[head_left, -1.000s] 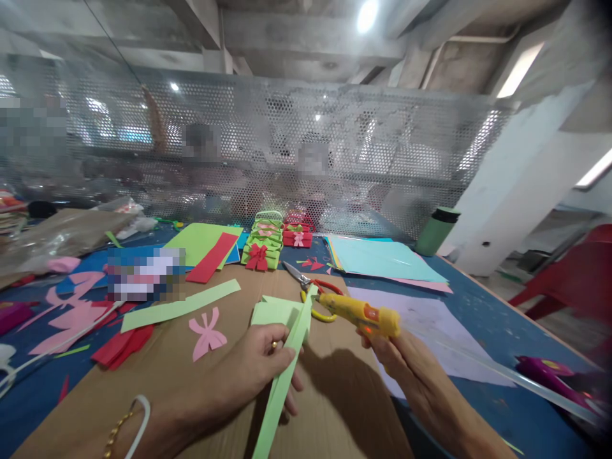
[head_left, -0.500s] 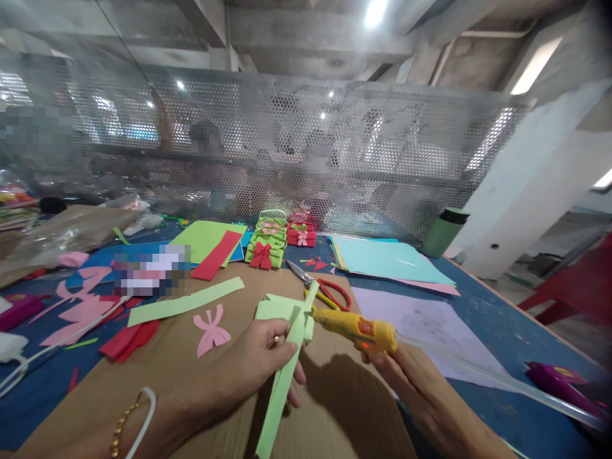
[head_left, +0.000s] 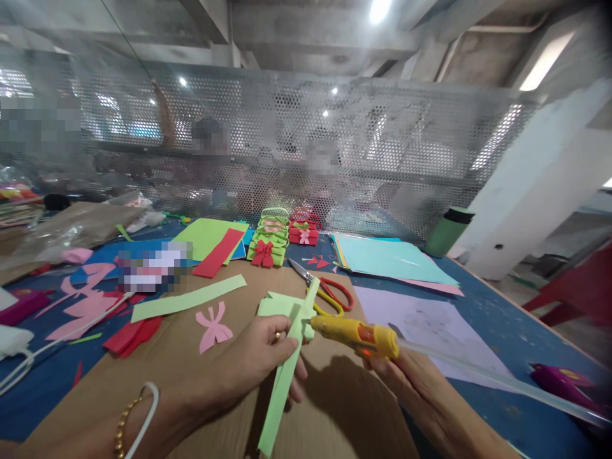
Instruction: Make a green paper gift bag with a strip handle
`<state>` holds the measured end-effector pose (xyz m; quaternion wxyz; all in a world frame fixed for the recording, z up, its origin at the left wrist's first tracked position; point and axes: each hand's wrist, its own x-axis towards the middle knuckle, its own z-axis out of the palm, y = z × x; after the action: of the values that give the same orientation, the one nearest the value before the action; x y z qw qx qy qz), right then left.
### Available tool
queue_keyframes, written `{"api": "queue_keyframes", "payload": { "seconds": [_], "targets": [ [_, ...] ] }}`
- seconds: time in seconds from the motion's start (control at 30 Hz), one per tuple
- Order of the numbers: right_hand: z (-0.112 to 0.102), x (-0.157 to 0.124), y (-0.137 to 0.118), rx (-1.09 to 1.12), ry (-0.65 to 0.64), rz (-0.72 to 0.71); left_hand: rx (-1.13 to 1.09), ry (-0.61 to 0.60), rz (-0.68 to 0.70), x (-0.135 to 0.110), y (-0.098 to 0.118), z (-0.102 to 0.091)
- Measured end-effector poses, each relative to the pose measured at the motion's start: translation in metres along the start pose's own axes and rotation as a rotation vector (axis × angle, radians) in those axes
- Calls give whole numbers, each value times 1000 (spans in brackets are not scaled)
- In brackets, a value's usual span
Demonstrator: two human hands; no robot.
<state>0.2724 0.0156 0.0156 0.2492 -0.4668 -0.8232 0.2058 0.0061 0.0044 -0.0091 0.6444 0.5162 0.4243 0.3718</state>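
Between the thumb and fingers of my left hand (head_left: 275,347) is a light green folded paper piece (head_left: 280,305), with a long light green paper strip (head_left: 278,408) lying across it. My right hand (head_left: 406,373) grips a yellow hot glue gun (head_left: 354,333), a clear glue stick (head_left: 459,363) sticking out of its back. The gun's nozzle points left and touches or nearly touches the green paper's right edge. Just behind the paper lie scissors (head_left: 329,296) with red and yellow handles. A pink paper bow shape (head_left: 213,326) rests on the cardboard (head_left: 186,382) left of my hands.
Small green paper bags (head_left: 268,239) and a red one (head_left: 303,236) stand at the back. Coloured paper sheets (head_left: 396,260) and a green bottle (head_left: 448,233) are at right. Red and pink cutouts (head_left: 79,306) and a phone with a white cable (head_left: 155,264) lie at left.
The glue gun's nozzle has shifted slightly down along the green paper's right edge. Both hands keep their holds; the view has moved a little.
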Motion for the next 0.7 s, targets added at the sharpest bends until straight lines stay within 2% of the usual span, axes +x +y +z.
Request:
{"api": "queue_keyframes", "payload": {
  "seconds": [0.13, 0.53, 0.7],
  "targets": [
    [-1, -1, -1, -8, -45, 14, -34, -10, 9, 3, -2, -2],
    [2, -3, 13, 5, -28, 87, -79, -45, -9, 1, 5, 0],
    [2, -2, 13, -15, -30, 72, -71, -47, -9, 0, 6, 1]
  ]
}}
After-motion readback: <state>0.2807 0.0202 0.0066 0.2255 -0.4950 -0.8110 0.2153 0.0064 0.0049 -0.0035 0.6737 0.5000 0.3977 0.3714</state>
